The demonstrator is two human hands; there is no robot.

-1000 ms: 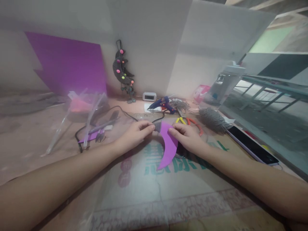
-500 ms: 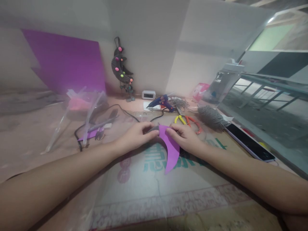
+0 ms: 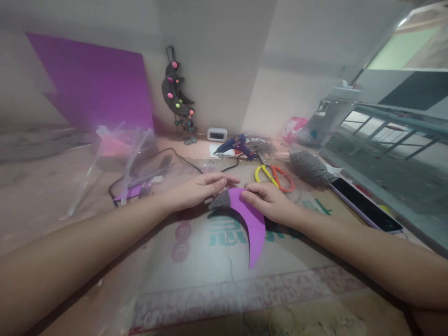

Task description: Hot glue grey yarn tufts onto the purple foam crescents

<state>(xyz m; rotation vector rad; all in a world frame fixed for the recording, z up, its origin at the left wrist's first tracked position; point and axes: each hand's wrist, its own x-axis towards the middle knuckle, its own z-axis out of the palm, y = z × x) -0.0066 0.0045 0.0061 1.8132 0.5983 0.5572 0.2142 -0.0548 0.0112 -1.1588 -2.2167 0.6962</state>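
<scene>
A purple crescent-shaped foam cutout lies over a printed sack on the table, its upper tip wound with grey yarn. My right hand pinches the crescent's upper edge beside the wound part. My left hand rests just left of it, fingers curled over the grey yarn tip, thumb against it. A loose bundle of grey yarn lies behind the right hand.
Yellow and orange scissors, a blue glue gun with black cord, a small white clock, a dark decorated crescent against the wall, a purple sheet, clear bags and a phone surround the hands.
The crescent has turned, so its lower tip points further right and down. My left hand's fingers have stretched over the wound tip. The view shifted slightly.
</scene>
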